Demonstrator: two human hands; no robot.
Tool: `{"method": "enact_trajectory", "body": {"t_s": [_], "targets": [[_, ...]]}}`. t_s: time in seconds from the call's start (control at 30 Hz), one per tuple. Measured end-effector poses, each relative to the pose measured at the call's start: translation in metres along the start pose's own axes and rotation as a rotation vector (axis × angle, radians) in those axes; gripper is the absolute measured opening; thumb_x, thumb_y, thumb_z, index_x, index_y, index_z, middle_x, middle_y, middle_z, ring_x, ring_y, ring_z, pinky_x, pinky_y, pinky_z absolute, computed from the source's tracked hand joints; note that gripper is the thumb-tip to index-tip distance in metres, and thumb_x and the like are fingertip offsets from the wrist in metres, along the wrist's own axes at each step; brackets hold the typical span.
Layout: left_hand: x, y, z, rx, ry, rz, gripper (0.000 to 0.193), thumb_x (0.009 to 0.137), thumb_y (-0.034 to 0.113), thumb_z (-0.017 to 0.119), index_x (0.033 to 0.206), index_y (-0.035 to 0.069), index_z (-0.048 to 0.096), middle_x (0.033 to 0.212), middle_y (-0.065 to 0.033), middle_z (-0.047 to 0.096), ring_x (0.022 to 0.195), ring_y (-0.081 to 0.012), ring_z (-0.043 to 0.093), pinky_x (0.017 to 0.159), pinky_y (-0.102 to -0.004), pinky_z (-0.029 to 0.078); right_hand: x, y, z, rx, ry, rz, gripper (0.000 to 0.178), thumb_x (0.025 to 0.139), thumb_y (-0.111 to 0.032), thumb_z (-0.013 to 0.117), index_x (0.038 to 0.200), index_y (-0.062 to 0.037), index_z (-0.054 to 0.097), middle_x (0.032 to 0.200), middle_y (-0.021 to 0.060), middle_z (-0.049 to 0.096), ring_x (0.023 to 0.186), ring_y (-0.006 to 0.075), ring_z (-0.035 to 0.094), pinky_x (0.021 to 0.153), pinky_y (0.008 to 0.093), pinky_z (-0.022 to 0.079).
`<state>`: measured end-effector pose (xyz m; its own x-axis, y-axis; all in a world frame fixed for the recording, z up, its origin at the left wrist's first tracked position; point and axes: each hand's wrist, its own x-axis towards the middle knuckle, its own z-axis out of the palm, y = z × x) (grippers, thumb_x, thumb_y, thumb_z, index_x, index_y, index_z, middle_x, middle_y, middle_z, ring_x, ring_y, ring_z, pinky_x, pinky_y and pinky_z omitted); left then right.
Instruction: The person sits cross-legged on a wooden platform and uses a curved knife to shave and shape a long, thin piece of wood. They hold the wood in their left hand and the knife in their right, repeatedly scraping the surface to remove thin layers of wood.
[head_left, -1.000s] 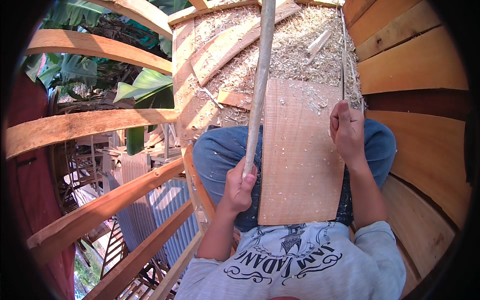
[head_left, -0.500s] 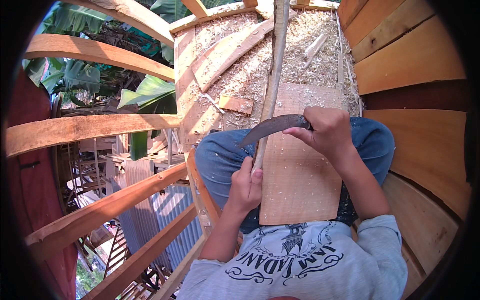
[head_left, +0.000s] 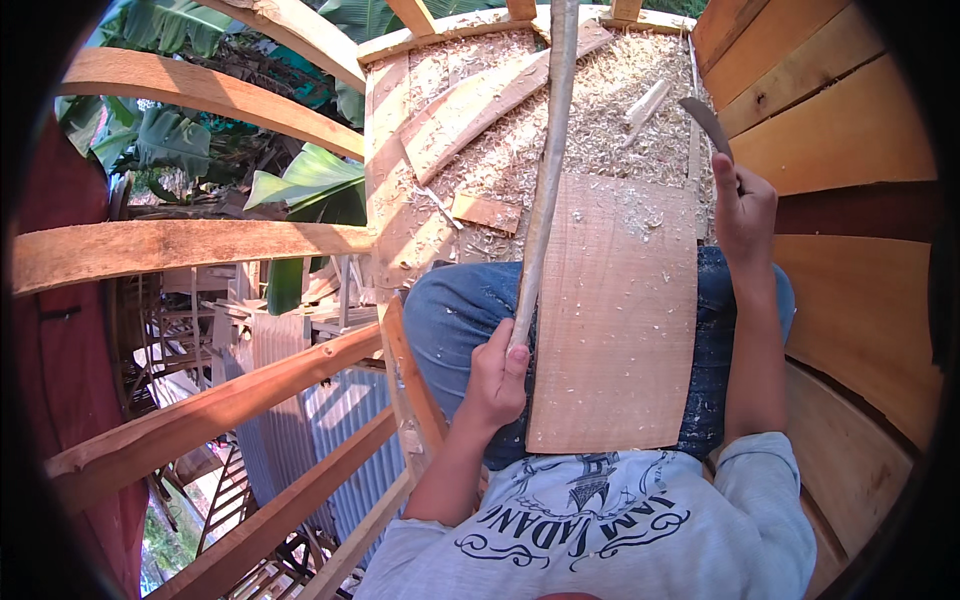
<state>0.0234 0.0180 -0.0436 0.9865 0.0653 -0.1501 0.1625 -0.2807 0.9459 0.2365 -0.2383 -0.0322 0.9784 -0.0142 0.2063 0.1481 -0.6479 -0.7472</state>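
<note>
A long, slender wooden pole (head_left: 553,160) runs away from me, its near end in the grip of my left hand (head_left: 497,380). Pale stripped wood shows on part of its surface, darker bark along one edge. Raised at the right, apart from the pole, my right hand (head_left: 745,205) is closed round the handle of a curved knife (head_left: 708,127). The blade points up and to the left; the fingers hide most of the handle. Across my lap lies a flat wooden board (head_left: 612,340), sprinkled with small shavings, just right of the pole.
Wood shavings (head_left: 590,130) cover the planks ahead, with a long plank offcut (head_left: 480,105) and a small wood block (head_left: 487,212) among them. Curved wooden ribs (head_left: 200,255) stand at the left, with gaps between them. A plank wall (head_left: 850,290) rises close on the right.
My right hand has swung the knife off the pole, up and to the right. My left hand keeps its hold on the pole. The whole view has shifted slightly.
</note>
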Motion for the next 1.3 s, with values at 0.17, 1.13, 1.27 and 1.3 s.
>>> {"method": "enact_trajectory", "body": {"t_s": [0.17,1.13,1.27,1.3], "targets": [[0.005,0.018,0.006,0.053,0.019,0.014,0.029,0.096,0.024,0.045,0.097,-0.005,0.048,0.064,-0.0159,0.051,0.056,-0.0232,0.058,0.052,-0.0337,0.043,-0.073,-0.056,0.024,-0.115,-0.306,-0.434,0.056,0.075,-0.055,0.067,0.055,-0.0054,0.051,0.048,0.0096,0.047,0.044,0.0271,0.055,0.043,0.0357,0.040],[0.008,0.008,0.006,-0.294,-0.027,-0.091,0.046,0.097,0.048,0.037,0.078,0.006,0.040,0.054,0.0042,0.033,0.044,-0.0037,0.026,0.040,-0.0204,0.021,-0.053,-0.052,0.009,-0.220,-0.225,-0.387,0.058,0.077,-0.056,0.064,0.055,-0.0047,0.050,0.048,0.0118,0.048,0.043,0.0284,0.052,0.043,0.0356,0.040],[0.003,0.007,-0.004,-0.507,-0.121,-0.155,0.049,0.094,0.054,0.039,0.080,0.007,0.036,0.054,0.0044,0.029,0.044,-0.0033,0.025,0.040,-0.0191,0.022,-0.075,-0.063,0.030,-0.077,-0.325,-0.431,0.058,0.076,-0.056,0.065,0.055,-0.0046,0.047,0.048,0.0121,0.043,0.042,0.0297,0.048,0.041,0.0363,0.036],[0.002,0.004,-0.002,-0.483,-0.137,-0.130,0.049,0.094,0.055,0.039,0.080,0.007,0.035,0.054,0.0042,0.029,0.044,-0.0032,0.025,0.040,-0.0191,0.022,-0.076,-0.062,0.035,-0.103,-0.322,-0.432,0.058,0.076,-0.056,0.065,0.055,-0.0058,0.047,0.047,0.0102,0.044,0.041,0.0283,0.048,0.041,0.0362,0.037]]}}
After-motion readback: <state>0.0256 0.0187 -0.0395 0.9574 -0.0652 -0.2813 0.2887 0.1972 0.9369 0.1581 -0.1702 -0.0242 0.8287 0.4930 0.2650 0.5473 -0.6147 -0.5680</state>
